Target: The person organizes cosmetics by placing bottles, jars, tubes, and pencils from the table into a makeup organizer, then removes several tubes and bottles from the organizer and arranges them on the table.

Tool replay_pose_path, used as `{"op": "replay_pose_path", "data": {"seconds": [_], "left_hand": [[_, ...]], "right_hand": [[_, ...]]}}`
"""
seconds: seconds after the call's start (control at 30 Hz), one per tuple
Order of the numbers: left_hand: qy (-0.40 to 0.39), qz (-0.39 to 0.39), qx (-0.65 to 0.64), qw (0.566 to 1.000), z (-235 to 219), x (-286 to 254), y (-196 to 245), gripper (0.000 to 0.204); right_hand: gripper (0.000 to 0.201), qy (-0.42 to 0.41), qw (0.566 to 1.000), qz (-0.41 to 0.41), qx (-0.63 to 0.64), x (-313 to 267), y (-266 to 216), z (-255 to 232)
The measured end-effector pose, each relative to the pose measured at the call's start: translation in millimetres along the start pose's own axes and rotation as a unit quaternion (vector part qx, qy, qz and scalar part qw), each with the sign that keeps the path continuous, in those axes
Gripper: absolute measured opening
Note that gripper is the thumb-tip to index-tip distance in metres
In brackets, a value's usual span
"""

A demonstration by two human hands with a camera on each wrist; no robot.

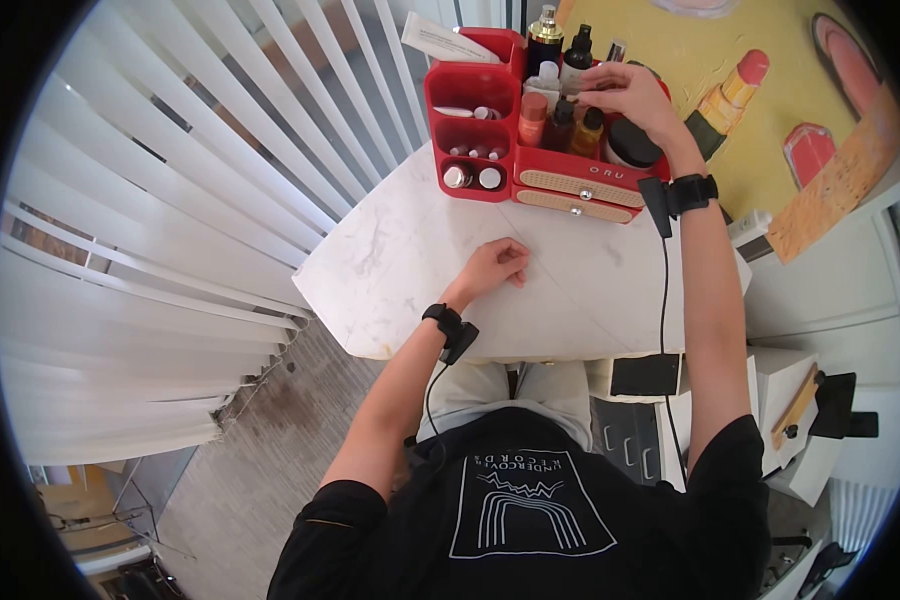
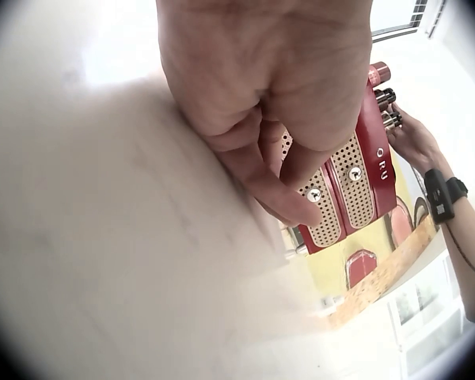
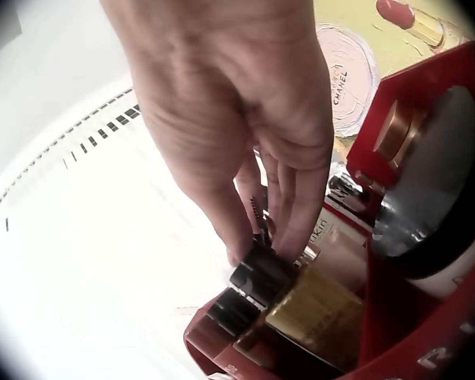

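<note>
My right hand [image 1: 630, 98] reaches into the red organizer [image 1: 470, 100] from the right, thumb and fingers apart and pointing down among the bottles. Its fingertips are close to the black spray bottle [image 1: 576, 60] at the back. In the right wrist view, they are partly hidden behind a black-capped bottle of yellow liquid [image 3: 317, 313]. Part of a dark ridged piece [image 3: 256, 210] shows between thumb and fingers. Over the white marble-patterned tabletop [image 1: 390, 240], my left hand [image 1: 492, 268] rests in front of the drawers [image 1: 580, 190], fingers loosely curled and holding nothing.
A white tube [image 1: 450, 42] leans across the organizer's top left. Beside my right hand stands a black-lidded jar [image 1: 630, 142]; an orange-red bottle [image 1: 532, 118] is farther left. White vertical blinds [image 1: 200, 130] hang on the left. A yellow picture with a lipstick [image 1: 735, 90] lies behind.
</note>
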State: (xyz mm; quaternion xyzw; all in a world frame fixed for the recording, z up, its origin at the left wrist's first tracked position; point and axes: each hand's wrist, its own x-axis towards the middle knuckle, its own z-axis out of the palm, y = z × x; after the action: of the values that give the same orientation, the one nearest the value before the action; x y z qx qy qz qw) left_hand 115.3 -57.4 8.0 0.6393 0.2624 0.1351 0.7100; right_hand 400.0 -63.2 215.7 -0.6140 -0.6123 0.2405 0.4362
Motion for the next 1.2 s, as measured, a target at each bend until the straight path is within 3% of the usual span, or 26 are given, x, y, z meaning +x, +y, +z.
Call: {"op": "replay_pose_path", "data": {"seconds": [0.07, 0.23, 0.37, 0.43, 0.47, 0.53, 0.6, 0.63, 0.73, 0.8, 0.9, 1.2], "left_hand": [[0.001, 0.003, -0.009, 1.0, 0, 0, -1, 0.016], [0.003, 0.008, -0.018, 1.0, 0, 1, -4, 0.016], [0.009, 0.006, -0.029, 1.0, 1, 0, -2, 0.016], [0.009, 0.006, -0.037, 0.999, 0, 0, -2, 0.016], [0.009, 0.007, -0.037, 0.999, 0, 0, -2, 0.016], [0.017, 0.017, -0.074, 0.997, -1, 1, -1, 0.017], [0.02, 0.013, -0.095, 0.995, -2, 2, -2, 0.017], [0.021, 0.007, -0.115, 0.993, -3, 2, -2, 0.017], [0.02, 0.0, -0.132, 0.991, -3, 0, 3, 0.016], [0.025, 0.009, -0.133, 0.991, -3, -1, -1, 0.016], [0.03, 0.031, -0.122, 0.992, -2, 1, -3, 0.016], [0.084, 0.05, -0.161, 0.982, 2, -2, -3, 0.015]], "right_hand": [[0.029, 0.017, 1.0, 0.003, -0.008, -3, -5, -1], [0.033, 0.038, 0.994, 0.101, -0.011, -13, -17, -5], [0.031, 0.081, 0.992, 0.1, -0.017, -29, -19, -5], [0.029, 0.176, 0.983, 0.059, 0.005, -42, -19, -4], [0.029, 0.176, 0.983, 0.058, 0.005, -51, -13, -1], [0.028, 0.423, 0.894, -0.045, 0.14, -69, 11, 16], [0.033, 0.526, 0.818, -0.036, 0.229, -99, 34, 43], [0.039, 0.551, 0.801, 0.004, 0.234, -114, 44, 58], [0.039, 0.511, 0.853, 0.108, -0.013, -160, 100, 98], [0.036, 0.41, 0.892, 0.173, -0.084, -182, 143, 121], [0.037, 0.367, 0.898, 0.203, -0.13, -179, 141, 124], [0.038, 0.391, 0.885, 0.197, -0.155, -180, 145, 125]]}}
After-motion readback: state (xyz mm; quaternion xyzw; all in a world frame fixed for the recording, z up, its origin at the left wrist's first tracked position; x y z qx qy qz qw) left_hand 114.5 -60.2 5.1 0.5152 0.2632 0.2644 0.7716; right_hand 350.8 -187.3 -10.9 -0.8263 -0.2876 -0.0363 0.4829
